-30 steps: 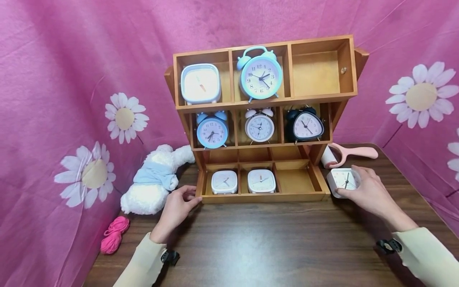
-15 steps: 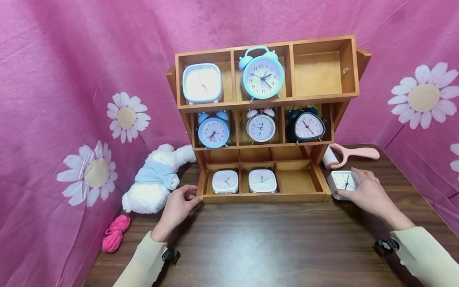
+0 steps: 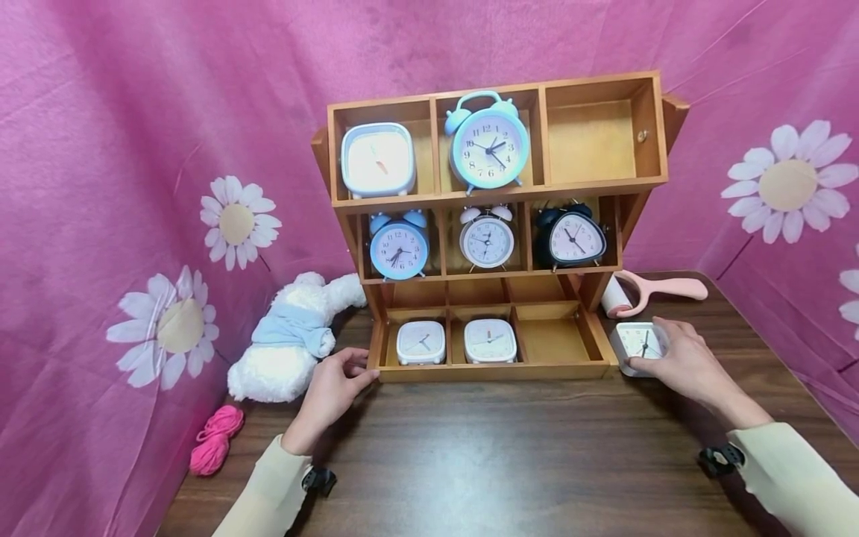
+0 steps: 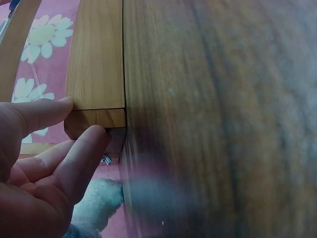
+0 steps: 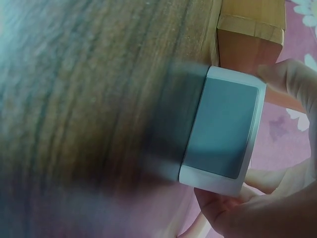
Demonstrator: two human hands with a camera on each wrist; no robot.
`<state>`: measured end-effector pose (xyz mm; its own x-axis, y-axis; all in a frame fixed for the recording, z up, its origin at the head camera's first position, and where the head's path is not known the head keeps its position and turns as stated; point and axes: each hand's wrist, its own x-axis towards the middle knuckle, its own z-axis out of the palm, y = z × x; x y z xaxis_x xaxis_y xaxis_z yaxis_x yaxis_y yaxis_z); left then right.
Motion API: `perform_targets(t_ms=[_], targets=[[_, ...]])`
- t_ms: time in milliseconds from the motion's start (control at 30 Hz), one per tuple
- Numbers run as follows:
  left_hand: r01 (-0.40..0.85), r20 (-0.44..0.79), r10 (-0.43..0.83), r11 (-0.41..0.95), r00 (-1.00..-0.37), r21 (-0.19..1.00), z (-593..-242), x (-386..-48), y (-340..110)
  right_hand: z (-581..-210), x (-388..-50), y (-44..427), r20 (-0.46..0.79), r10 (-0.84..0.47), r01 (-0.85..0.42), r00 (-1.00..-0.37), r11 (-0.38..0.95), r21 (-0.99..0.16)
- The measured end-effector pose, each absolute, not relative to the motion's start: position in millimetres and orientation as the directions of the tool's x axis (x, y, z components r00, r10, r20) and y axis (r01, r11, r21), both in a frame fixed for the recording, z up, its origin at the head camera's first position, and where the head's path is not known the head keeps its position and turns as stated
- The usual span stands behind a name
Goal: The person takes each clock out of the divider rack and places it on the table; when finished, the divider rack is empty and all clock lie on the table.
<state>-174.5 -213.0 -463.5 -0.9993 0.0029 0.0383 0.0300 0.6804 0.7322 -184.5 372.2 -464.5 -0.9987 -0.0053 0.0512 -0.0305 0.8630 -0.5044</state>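
Note:
A three-tier wooden display shelf (image 3: pixel 496 371) stands on the table, with clocks in most of its compartments. My left hand (image 3: pixel 335 388) holds the shelf's bottom left front corner; in the left wrist view the thumb lies on the front board (image 4: pixel 96 59) and fingers touch its end. Beside the shelf's bottom right corner, my right hand (image 3: pixel 687 365) grips a small white square alarm clock (image 3: pixel 634 341), thumb on one side and fingers on the other. The clock's grey back or underside panel (image 5: pixel 223 129) shows in the right wrist view. The top right and bottom right compartments hold no clock.
A pink-handled lint roller (image 3: pixel 671 286) lies behind the right hand. Left of the shelf are a white plush toy (image 3: pixel 275 365) in blue and a pink yarn skein (image 3: pixel 216 440). A pink flowered curtain (image 3: pixel 201 67) hangs behind the table.
The right hand and its alarm clock have shifted slightly left and toward the front, by the shelf's corner. The left hand stays on the shelf.

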Motion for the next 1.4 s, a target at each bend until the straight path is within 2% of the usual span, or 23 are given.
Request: perform_targets(t_ms=[333, 1000, 1400], targets=[[0.035, 0.039, 0.010, 0.678, -0.999, 0.734, -463, -174, -213, -466, -183, 377, 0.018, 0.011, 0.000, -1.000, 0.865, -0.502], [0.059, 0.061, 0.021, 0.677, -0.998, 0.733, -461, -176, -213, -457, -173, 377, 0.103, 0.088, 0.026, -0.991, 0.870, -0.493], [0.054, 0.055, 0.020, 0.678, -0.998, 0.733, -462, -173, -213, -444, -155, 354, 0.173, 0.100, -0.006, -0.980, 0.850, -0.527]])
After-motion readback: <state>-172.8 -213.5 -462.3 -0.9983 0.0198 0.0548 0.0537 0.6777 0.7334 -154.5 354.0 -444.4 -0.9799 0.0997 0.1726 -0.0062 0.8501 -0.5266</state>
